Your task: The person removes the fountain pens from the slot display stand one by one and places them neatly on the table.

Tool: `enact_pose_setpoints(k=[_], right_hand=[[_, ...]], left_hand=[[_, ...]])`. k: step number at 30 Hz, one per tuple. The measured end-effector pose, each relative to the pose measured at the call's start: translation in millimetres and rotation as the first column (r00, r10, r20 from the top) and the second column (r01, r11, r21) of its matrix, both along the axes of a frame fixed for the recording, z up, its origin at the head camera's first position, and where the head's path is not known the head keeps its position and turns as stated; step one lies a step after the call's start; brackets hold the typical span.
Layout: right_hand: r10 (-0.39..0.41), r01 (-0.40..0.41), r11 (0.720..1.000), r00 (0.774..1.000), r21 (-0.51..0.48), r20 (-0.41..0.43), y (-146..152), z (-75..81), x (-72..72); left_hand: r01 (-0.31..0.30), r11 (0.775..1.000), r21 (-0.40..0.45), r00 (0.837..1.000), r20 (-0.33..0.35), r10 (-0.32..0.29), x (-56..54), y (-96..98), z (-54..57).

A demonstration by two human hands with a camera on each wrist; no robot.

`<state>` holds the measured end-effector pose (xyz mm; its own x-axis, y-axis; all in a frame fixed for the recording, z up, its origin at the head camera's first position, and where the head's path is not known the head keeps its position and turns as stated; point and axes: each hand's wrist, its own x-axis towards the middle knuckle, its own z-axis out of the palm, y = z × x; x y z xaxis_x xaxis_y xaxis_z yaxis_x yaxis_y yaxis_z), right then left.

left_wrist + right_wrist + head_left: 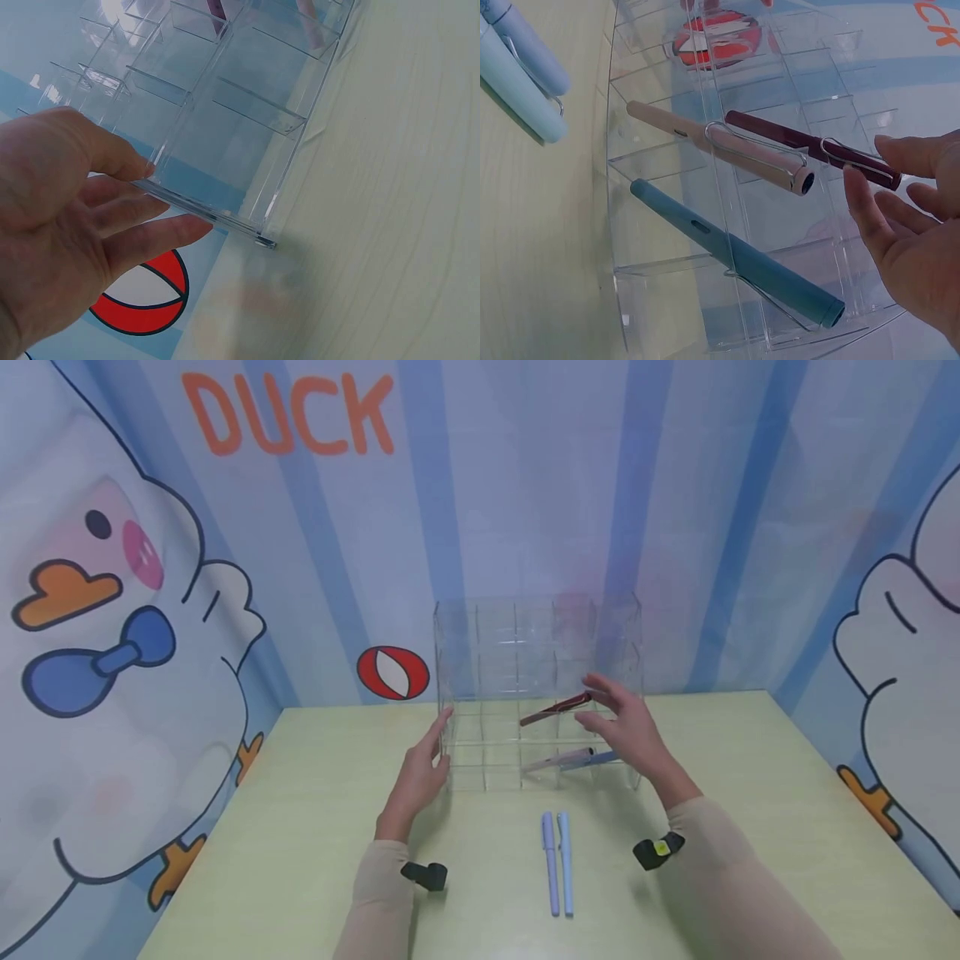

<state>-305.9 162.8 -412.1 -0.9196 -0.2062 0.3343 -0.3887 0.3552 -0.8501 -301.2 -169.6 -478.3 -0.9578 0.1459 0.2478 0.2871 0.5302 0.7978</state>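
Note:
A clear acrylic rack (501, 777) with square compartments stands on the table. At its left side my left hand (417, 774) grips the side panel, thumb and fingers on either face of it in the left wrist view. A dark red pen (551, 711) leans in a compartment. My right hand (628, 731) is at the pen's clip end, thumb and fingers spread around it; a fingertip overlaps the clip in the right wrist view. Below lie a pale pink pen (742, 154) and a teal-blue pen (739, 255), each tilted in the rack.
Two capped pens lie side by side on the table in front of the rack, a lavender pen (551, 864) and a light blue pen (566, 864). A printed curtain (517, 485) hangs close behind the rack. The pale table (300, 835) extends to both sides.

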Motion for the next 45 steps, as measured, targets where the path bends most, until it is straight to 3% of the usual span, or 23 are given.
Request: enact_pose_setpoints(k=[12,20,34,45], right_hand=[[0.056,-0.055,0.998,0.998,-0.033,0.031,-13,-5.8,-13.5],[0.048,-0.047,0.999,0.998,-0.019,0.042,-16,-5.6,-17.2],[0.036,-0.036,0.999,0.998,0.003,0.051,-19,-0.6,-18.5],[0.039,-0.038,0.999,0.996,-0.013,0.076,-16,-6.2,-26.4]], left_hand=[[-0.013,1.000,-0.003,1.000,0.017,0.013,1.3,-1.0,-1.6],[-0.002,1.000,-0.008,1.000,-0.012,0.002,0.5,-1.3,-2.1],[0.005,1.000,0.009,1.000,0.007,-0.005,0.7,-0.4,1.2],[-0.009,1.000,-0.003,1.000,0.030,0.009,0.7,-0.3,2.5]])
